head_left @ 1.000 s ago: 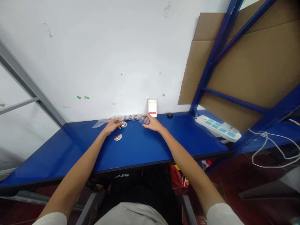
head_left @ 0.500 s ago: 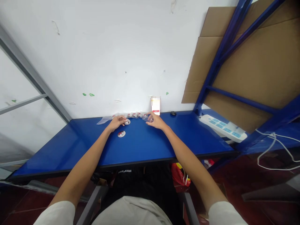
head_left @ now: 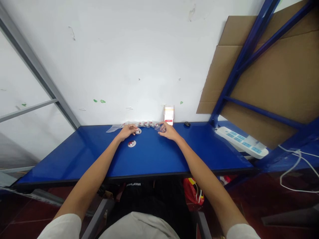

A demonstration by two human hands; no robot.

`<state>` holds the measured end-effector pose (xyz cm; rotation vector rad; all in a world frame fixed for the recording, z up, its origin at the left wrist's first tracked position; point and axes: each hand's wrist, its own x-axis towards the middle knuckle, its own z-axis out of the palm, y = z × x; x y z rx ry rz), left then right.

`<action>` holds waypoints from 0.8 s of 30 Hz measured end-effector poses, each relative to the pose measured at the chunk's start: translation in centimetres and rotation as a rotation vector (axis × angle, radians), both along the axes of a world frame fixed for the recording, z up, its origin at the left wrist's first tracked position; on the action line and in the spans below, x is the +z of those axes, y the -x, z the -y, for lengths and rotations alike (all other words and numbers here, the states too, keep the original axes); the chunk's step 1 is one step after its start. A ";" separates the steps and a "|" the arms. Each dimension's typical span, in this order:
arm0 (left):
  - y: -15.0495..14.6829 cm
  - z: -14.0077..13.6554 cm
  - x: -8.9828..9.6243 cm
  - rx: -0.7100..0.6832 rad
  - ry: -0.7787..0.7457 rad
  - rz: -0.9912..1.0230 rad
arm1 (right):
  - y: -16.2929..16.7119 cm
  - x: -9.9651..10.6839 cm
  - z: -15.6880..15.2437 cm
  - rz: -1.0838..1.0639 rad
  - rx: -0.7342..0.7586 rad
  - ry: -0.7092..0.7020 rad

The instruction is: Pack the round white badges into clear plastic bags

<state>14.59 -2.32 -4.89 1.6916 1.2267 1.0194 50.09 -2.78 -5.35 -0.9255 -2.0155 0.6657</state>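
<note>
Left of the frame's centre, the left hand [head_left: 127,131] pinches a round disc [head_left: 138,131] at its edge; below, a red-and-silver disc [head_left: 132,143] lies flat. Near centre, a clear plastic bag [head_left: 157,128] points leftward from the right hand's [head_left: 169,132] curled fingers.

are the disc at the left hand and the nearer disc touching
Apart. The head view shows blue tabletop between the far disc, at the left hand, and the near disc.
</note>
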 end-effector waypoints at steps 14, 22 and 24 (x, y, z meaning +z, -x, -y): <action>0.3 -0.3 -0.3 -0.011 -0.004 -0.001 | 0.0 -0.3 -0.2 0.028 0.020 -0.004; 0.4 -0.3 -0.4 -0.015 -0.003 0.005 | 0.2 -0.3 -0.1 0.039 0.018 0.014; 0.5 -0.4 -0.5 -0.014 -0.002 0.004 | 0.2 -0.3 -0.1 0.047 0.021 0.011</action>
